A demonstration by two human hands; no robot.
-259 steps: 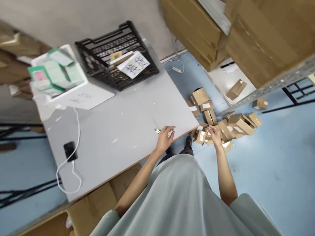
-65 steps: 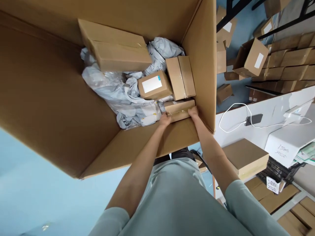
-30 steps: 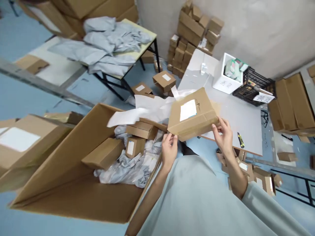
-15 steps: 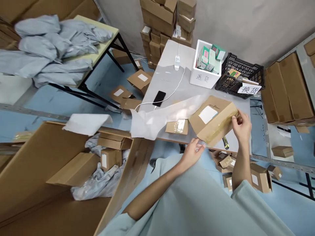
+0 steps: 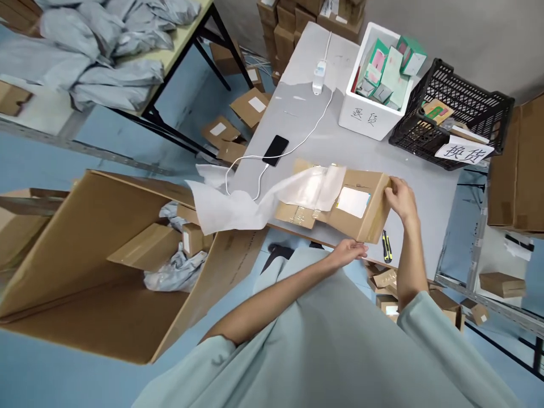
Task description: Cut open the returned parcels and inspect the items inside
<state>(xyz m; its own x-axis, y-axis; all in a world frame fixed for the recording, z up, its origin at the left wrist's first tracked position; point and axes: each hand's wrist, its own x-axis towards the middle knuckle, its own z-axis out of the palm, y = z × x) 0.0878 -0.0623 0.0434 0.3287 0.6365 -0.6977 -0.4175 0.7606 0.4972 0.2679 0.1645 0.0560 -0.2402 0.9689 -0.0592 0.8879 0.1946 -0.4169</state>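
Observation:
A flat cardboard parcel (image 5: pixel 369 209) with a white label lies at the near edge of the grey table (image 5: pixel 425 187). My right hand (image 5: pixel 400 198) grips its far right corner. My left hand (image 5: pixel 351 250) holds its near edge, fingers curled under it. A smaller taped box (image 5: pixel 297 212) lies just left of the parcel, partly under a white plastic sheet (image 5: pixel 255 201). A yellow and black utility knife (image 5: pixel 386 246) rests on the table edge beside the parcel.
A phone (image 5: pixel 275 150) on a white cable, a white foam box (image 5: pixel 374 110) of green cartons and a black crate (image 5: pixel 454 122) stand on the table. A big open carton (image 5: pixel 97 272) with parcels and grey bags lies left on the blue floor. Small boxes litter the floor.
Both hands lifted the labelled parcel out of the big carton, swung it right and set it down on the table edge. The view turned toward the table.

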